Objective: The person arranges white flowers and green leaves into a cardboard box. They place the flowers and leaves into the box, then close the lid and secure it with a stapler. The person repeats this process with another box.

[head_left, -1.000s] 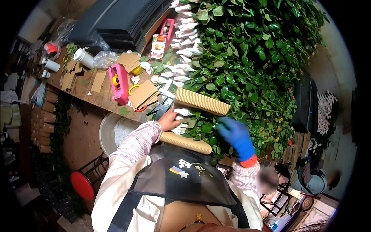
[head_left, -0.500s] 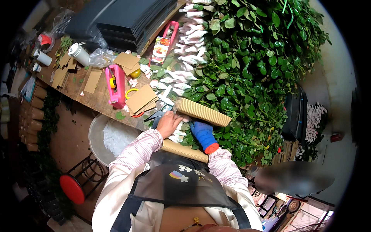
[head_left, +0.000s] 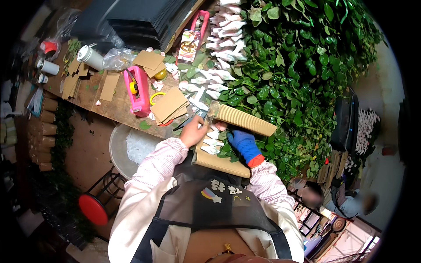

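White-sleeved buds (head_left: 212, 142), long axes sideways, point left; left hand (head_left: 193, 132) and right hand (head_left: 243, 143): grasp unclear.

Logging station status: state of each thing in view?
Tan corrugated cardboard wrap, open
White-sleeved flower heads, some on wrap
Blue-gloved right hand, fingertips partly hidden
Bare left hand, fingers bent
Nearer pink plastic tape dispenser, roll fitted
Pale round tub, open, partly filled

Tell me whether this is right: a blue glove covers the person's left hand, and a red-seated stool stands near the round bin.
Not quite: the head view shows the blue glove on the right hand, not the left hand. The red-seated stool stands near the round bin.
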Motion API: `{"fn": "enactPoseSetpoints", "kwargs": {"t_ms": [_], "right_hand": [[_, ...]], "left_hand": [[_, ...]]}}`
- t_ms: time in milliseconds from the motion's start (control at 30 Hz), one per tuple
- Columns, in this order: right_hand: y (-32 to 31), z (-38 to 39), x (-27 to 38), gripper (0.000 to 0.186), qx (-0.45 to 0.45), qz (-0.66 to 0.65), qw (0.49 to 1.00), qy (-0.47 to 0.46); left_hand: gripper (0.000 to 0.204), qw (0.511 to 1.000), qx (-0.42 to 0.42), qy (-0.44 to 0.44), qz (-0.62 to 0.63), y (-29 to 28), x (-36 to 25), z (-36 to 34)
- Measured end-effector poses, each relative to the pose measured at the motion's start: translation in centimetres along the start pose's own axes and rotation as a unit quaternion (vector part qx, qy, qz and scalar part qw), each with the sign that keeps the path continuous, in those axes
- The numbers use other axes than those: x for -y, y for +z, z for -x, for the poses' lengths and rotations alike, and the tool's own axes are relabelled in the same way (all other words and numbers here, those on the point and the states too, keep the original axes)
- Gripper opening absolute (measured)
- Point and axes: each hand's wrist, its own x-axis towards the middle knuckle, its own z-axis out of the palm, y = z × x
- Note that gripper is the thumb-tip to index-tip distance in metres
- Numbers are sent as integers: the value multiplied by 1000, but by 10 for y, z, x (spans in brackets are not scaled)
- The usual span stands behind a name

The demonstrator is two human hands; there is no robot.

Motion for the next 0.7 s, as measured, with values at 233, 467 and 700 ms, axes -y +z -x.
{"fn": "enactPoseSetpoints", "kwargs": {"t_ms": [233, 467, 700], "right_hand": [[26, -5, -2, 45, -63, 54, 996, 15], [24, -7, -3, 53, -9, 34, 999, 30], [8, 0, 2, 75, 61, -7, 998, 4]], "left_hand": [[34, 999, 16, -2, 40, 35, 6, -17], [20, 957, -169, 35, 235, 17, 22, -17], [42, 985, 110, 68, -118, -12, 0, 8]]}}
